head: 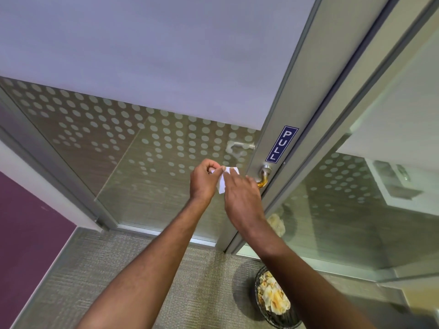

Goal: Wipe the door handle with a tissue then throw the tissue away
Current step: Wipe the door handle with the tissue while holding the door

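Observation:
A small white tissue [223, 179] hangs between both hands in front of the glass door. My left hand [204, 180] pinches its upper left edge. My right hand [242, 198] grips its right side, fingers partly hiding it. Just right of my right hand, the metal door handle [264, 175] curves out from the door's metal frame; its lower part is covered by my fingers. The tissue is close to the handle, and contact between them cannot be made out. A dark mesh bin [275, 302] full of crumpled tissues stands on the floor below the handle.
A blue PULL sign [281, 143] sits on the door frame above the handle. The glass door [133, 148] has a dotted frosted film. Grey carpet [118, 269] covers the floor; a purple wall [26, 224] is at left. A glass panel [356, 210] stands right of the frame.

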A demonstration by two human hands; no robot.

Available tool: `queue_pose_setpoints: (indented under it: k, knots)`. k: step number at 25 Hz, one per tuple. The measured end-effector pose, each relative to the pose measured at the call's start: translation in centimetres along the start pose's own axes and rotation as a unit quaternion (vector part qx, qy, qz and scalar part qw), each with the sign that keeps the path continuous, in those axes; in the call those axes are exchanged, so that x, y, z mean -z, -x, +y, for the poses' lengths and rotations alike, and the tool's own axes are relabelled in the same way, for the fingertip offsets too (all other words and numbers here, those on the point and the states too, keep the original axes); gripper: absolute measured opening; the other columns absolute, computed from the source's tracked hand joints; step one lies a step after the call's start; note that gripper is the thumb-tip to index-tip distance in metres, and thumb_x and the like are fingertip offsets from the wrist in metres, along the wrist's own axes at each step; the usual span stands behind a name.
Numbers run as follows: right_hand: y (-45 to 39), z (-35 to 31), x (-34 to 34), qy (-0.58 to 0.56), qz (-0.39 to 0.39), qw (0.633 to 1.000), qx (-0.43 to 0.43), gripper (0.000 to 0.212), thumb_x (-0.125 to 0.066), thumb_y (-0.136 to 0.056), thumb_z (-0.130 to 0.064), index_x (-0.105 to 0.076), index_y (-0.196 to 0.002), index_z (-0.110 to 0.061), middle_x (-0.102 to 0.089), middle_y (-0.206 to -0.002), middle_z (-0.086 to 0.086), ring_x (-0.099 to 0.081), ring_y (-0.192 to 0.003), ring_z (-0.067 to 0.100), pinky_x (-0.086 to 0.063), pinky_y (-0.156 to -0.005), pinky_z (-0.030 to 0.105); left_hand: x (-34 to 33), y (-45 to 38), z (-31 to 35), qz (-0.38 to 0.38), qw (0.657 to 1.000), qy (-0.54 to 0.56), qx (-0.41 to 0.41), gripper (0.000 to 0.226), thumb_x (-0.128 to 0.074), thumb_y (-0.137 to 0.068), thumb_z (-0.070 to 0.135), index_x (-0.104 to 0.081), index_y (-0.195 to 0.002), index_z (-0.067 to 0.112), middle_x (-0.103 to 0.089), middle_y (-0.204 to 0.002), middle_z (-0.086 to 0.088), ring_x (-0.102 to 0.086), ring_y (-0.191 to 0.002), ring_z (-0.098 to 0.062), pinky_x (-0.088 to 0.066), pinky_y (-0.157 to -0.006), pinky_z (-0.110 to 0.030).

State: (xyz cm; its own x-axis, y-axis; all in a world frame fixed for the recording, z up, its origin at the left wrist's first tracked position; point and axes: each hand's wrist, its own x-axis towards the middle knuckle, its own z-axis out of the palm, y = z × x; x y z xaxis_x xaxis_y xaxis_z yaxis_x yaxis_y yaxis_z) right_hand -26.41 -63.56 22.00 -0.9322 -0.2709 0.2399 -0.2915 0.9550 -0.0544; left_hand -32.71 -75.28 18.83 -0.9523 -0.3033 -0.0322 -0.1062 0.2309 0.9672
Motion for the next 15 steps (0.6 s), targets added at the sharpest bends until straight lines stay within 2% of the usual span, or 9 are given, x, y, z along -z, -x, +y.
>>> queue_pose_setpoints:
  k: [2,4,7,9,11,13,15]
  knots:
    - [-0.6,-0.4,-0.3,0.050,-0.051,0.997,0.006,0.070,-0.052,-0.095,-0.005,-0.024,-0.158,-0.002,-0.039,-0.159,0.016,-0.040,-0.145,0.029,-0.021,-0.124,0.045,0.1,-0.1,0.3,0.010,1.000,0.005,0.003,0.015,-0.079,-0.091,0.021,-0.068,-0.082,0.018,-0.063,-0.069,0.009,-0.052,-0.056,0.003,-0.042,-0.055,-0.015]
    - [-1.6,-0.6,-0.1,0.073,-0.058,0.996,0.004,0.071,-0.058,-0.091,-0.004,-0.026,-0.155,0.000,-0.052,-0.146,0.014,-0.051,-0.132,0.028,-0.024,-0.124,0.043,0.6,0.0,0.7,0.029,1.000,-0.002,0.003,0.017,-0.074,-0.095,0.026,-0.066,-0.082,0.020,-0.063,-0.068,0.009,-0.052,-0.055,0.001,-0.042,-0.053,-0.017]
    - [-3.1,-0.9,0.7,0.092,-0.069,0.993,-0.006,0.066,-0.060,-0.088,-0.003,-0.035,-0.148,0.003,-0.067,-0.118,0.010,-0.063,-0.111,0.025,-0.027,-0.122,0.042,1.9,-0.1,1.0,0.059,0.998,-0.026,-0.011,0.019,-0.065,-0.101,0.033,-0.065,-0.085,0.023,-0.065,-0.072,0.008,-0.055,-0.059,-0.005,-0.042,-0.056,-0.027]
    - [-3.7,-1.2,0.9,0.117,-0.081,0.990,-0.012,0.058,-0.062,-0.086,-0.003,-0.043,-0.141,0.004,-0.067,-0.111,0.009,-0.064,-0.104,0.024,-0.028,-0.121,0.044,2.8,-0.1,1.8,0.067,0.996,-0.045,-0.029,0.017,-0.059,-0.104,0.034,-0.066,-0.092,0.023,-0.068,-0.079,0.008,-0.060,-0.069,-0.011,-0.045,-0.060,-0.028]
    - [-4.1,-2.0,0.7,0.139,-0.103,0.985,-0.021,0.047,-0.063,-0.085,-0.004,-0.048,-0.131,-0.002,-0.062,-0.107,0.008,-0.061,-0.099,0.024,-0.029,-0.118,0.047,3.8,-0.1,3.3,0.069,0.994,-0.065,-0.062,0.015,-0.055,-0.106,0.032,-0.066,-0.101,0.022,-0.067,-0.085,0.010,-0.062,-0.076,-0.009,-0.047,-0.063,-0.026]
    - [-4.7,-2.6,0.2,0.127,-0.113,0.984,-0.052,0.035,-0.060,-0.088,-0.005,-0.051,-0.121,-0.008,-0.060,-0.101,0.005,-0.060,-0.095,0.023,-0.029,-0.114,0.047,4.8,-0.3,5.4,0.076,0.985,-0.096,-0.121,0.013,-0.054,-0.107,0.030,-0.065,-0.107,0.022,-0.066,-0.091,0.012,-0.062,-0.080,-0.006,-0.049,-0.067,-0.026]
    - [-5.5,-2.8,-0.3,0.081,-0.116,0.984,-0.105,0.017,-0.050,-0.096,-0.011,-0.051,-0.113,-0.012,-0.063,-0.091,0.001,-0.063,-0.090,0.022,-0.027,-0.111,0.045,5.8,-1.0,7.4,0.089,0.964,-0.135,-0.210,0.014,-0.052,-0.105,0.031,-0.063,-0.108,0.023,-0.064,-0.097,0.011,-0.061,-0.087,-0.011,-0.055,-0.073,-0.033]
